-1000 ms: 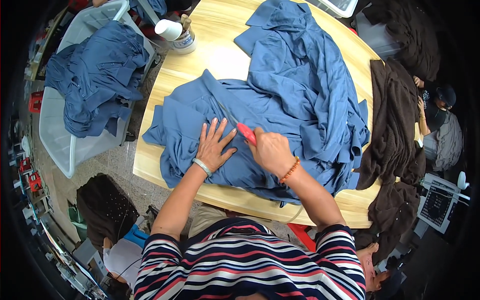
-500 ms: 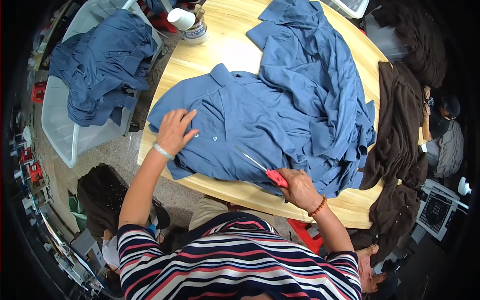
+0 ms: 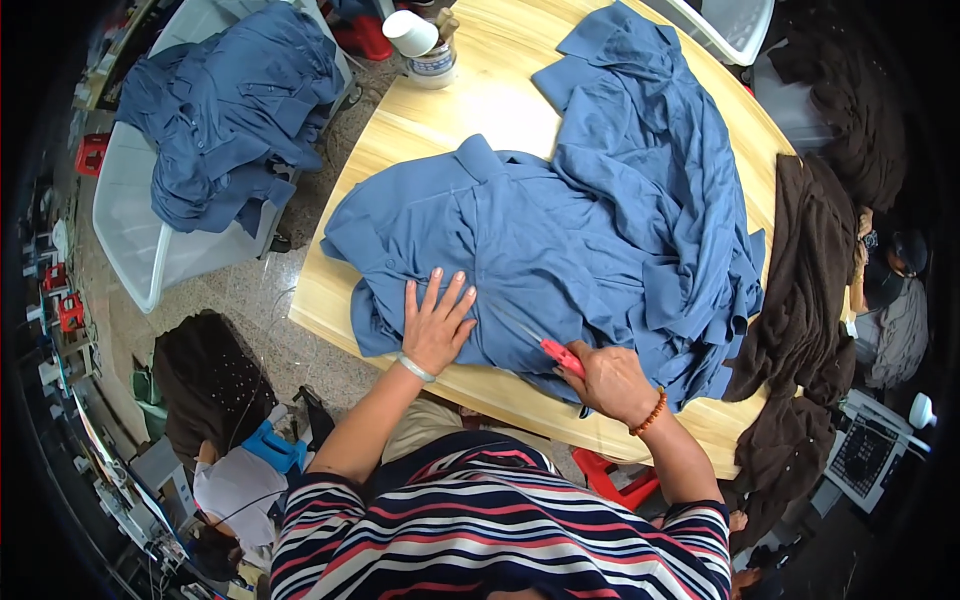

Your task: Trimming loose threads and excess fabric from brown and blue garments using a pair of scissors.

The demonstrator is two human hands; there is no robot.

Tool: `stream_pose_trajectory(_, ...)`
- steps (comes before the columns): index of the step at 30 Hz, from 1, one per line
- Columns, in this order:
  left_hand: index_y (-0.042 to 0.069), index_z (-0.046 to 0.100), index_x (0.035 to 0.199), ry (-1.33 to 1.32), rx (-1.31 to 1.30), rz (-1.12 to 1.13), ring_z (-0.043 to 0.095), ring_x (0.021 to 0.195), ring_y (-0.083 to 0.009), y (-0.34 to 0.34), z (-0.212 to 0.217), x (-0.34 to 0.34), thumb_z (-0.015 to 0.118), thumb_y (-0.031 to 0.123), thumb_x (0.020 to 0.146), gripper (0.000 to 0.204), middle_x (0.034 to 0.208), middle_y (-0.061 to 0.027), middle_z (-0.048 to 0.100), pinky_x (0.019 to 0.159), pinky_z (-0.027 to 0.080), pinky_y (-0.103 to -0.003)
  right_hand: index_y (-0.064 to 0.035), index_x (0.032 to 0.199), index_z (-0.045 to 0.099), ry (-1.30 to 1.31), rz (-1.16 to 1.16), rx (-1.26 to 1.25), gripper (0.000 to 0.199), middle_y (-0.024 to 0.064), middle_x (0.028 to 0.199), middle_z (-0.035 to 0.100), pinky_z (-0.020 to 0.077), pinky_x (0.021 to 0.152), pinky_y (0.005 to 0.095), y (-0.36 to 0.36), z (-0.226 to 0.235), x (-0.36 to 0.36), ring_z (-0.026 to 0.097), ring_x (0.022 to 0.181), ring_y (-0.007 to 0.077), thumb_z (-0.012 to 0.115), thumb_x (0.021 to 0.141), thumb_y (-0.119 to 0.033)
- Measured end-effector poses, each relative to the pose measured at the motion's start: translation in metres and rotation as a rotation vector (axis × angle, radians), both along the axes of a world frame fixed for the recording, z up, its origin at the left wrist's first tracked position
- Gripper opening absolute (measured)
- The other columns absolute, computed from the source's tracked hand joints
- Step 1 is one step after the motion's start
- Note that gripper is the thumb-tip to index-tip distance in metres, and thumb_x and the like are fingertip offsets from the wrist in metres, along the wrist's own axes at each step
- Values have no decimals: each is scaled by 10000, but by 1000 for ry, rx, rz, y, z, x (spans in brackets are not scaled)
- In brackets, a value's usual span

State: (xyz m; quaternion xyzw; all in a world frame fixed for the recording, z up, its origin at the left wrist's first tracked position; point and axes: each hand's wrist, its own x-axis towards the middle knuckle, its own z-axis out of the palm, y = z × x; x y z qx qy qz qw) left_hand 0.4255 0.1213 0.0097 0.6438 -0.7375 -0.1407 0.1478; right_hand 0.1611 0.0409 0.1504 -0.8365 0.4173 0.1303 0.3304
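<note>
A blue collared garment [image 3: 400,205] lies spread and wrinkled on the wooden table [image 3: 335,290]. My left hand [image 3: 437,325] rests flat on its near part, fingers spread and holding nothing. In my right hand [image 3: 615,380] are red-handled scissors [image 3: 562,357], their thin metal blades pointing away to the left, low over the cloth. My curled fingers hide part of the handle. More blue cloth [image 3: 640,130] is heaped on the right side of the table, running up to its far edge.
At the far left stands a white tub [image 3: 125,235] with blue garments [image 3: 235,110] piled in it. A white cup [image 3: 410,33] leans on a small container [image 3: 432,68] at the table's far edge. Dark brown garments [image 3: 805,270] hang over the right edge; a red stool [image 3: 615,480] is below.
My left hand has moved right and nearer across the garment and now lies flat. My right hand keeps hold of the scissors, nearly in place. The view has shifted slightly.
</note>
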Motion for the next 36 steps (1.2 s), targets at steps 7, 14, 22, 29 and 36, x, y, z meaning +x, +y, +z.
stream_pose_trajectory(7, 206, 534, 1338, 1, -17, -72, 249, 1413, -350, -6, -2, 11, 618, 342, 864, 501, 1494, -30, 387, 1060, 138, -687, -33, 862, 596, -155, 21, -46, 291, 196, 634, 616, 496, 542, 466, -15, -18, 71, 636, 609, 378, 608, 876, -323)
stream_pose_trajectory(14, 219, 525, 1340, 39, 22, -127, 260, 1411, -318, -4, -1, 25, 594, 415, 870, 514, 1499, -9, 373, 1052, 133, -713, -42, 893, 612, -108, 88, -15, 295, 191, 626, 614, 491, 543, 478, -10, -12, 35, 633, 609, 380, 603, 880, -337)
stream_pose_trajectory(22, 67, 560, 1271, 369, -317, 189, 423, 1264, -306, -14, -3, 68, 673, 168, 834, 462, 1319, -165, 507, 1060, 310, -490, -39, 1012, 582, -212, 36, 42, 308, 178, 686, 634, 501, 568, 458, 22, -13, 16, 645, 666, 366, 623, 862, -305)
stream_pose_trajectory(29, 36, 639, 1015, 728, 31, 662, 566, 709, -97, -36, -17, 152, 751, 80, 779, 266, 797, -6, 630, 682, 473, -248, -77, 1095, 587, -178, 56, 253, 331, 180, 830, 649, 502, 649, 465, 57, -46, 8, 642, 780, 366, 642, 835, -275)
stream_pose_trajectory(36, 12, 590, 1098, 775, 406, 1103, 564, 543, -136, -33, -15, 170, 764, 88, 778, 372, 661, -44, 589, 509, 461, -246, -57, 1076, 594, -301, 20, 262, 339, 216, 762, 639, 495, 620, 478, 79, -79, 4, 636, 735, 392, 587, 882, -334)
